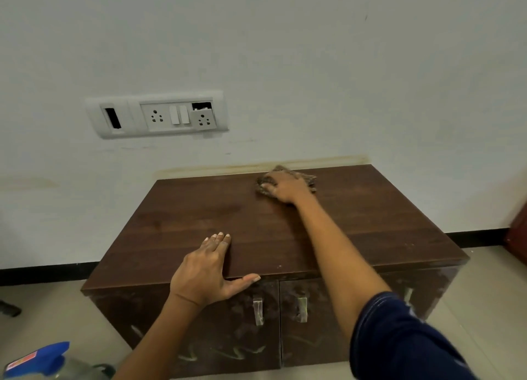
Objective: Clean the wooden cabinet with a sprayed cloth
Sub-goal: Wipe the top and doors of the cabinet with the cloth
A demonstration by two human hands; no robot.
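Your right arm wears a dark navy short sleeve (399,339) with a line of stitching along its hem, and the forearm below it is bare. Your left hand (205,271) and right hand (285,187) wear no gloves or rings. A thin thread band (185,299) circles your left wrist.

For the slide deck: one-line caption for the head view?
Right hand presses cloth on wooden cabinet top; left hand braces front edge.

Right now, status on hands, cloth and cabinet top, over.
Right hand pressing cloth at back edge of cabinet. Left hand flat on front edge, bracing. Top otherwise bare. Spray bottle on floor, left.
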